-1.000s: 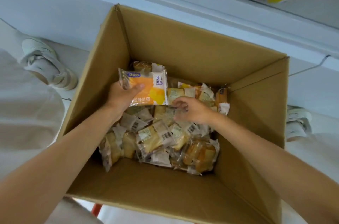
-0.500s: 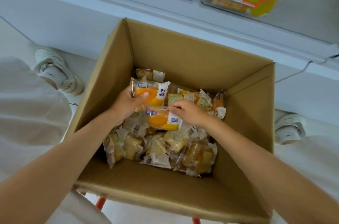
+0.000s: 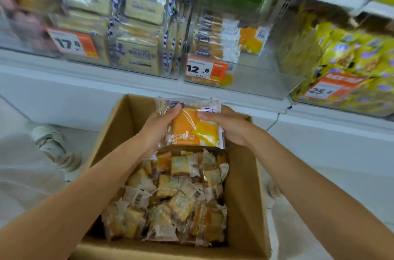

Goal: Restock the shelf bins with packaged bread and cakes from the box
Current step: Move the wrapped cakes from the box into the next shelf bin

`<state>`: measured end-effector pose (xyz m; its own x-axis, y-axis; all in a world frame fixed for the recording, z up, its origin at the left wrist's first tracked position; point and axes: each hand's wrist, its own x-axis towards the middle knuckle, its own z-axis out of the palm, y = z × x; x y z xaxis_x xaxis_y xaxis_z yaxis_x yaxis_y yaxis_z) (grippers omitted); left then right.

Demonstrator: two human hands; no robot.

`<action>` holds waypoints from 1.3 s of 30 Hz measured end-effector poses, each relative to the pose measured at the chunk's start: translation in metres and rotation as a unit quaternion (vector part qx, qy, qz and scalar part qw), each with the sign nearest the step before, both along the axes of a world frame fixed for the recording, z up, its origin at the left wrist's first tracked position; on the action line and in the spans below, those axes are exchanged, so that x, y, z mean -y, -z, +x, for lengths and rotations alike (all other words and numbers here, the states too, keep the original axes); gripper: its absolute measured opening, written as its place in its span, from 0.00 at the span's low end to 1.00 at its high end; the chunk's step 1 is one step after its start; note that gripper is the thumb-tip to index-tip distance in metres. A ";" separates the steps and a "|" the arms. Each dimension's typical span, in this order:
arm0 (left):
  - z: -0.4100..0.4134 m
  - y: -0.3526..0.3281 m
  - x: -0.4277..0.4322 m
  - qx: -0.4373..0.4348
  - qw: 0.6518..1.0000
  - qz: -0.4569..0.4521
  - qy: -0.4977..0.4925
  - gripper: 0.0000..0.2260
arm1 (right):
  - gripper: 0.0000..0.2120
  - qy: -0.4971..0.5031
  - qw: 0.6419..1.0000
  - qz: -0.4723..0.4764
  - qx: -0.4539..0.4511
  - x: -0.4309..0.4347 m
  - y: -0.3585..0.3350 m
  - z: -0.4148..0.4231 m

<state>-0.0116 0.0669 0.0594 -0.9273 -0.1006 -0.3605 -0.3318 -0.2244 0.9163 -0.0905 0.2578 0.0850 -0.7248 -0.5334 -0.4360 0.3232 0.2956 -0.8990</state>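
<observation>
Both hands, left hand [image 3: 157,131] and right hand [image 3: 229,126], fingers clamped around orange toast packets [image 3: 193,129]; the slick stack could slide apart above the cardboard box [image 3: 245,185]

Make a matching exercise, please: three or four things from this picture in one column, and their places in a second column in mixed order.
Things
1. orange packet
2. cardboard box
3. price tag 12.8
4. white shoe

Places
A. on the front of the middle shelf bin
B. on the floor, left of the box
C. held in both hands
D. below the shelf, full of small wrapped cakes

Pairs: 1-C, 2-D, 3-A, 4-B
</observation>
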 end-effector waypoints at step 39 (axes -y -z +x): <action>-0.224 -0.084 -0.031 -0.150 0.675 -0.694 0.202 0.30 | 0.43 0.158 0.907 0.309 -0.237 -0.087 -0.034 -0.293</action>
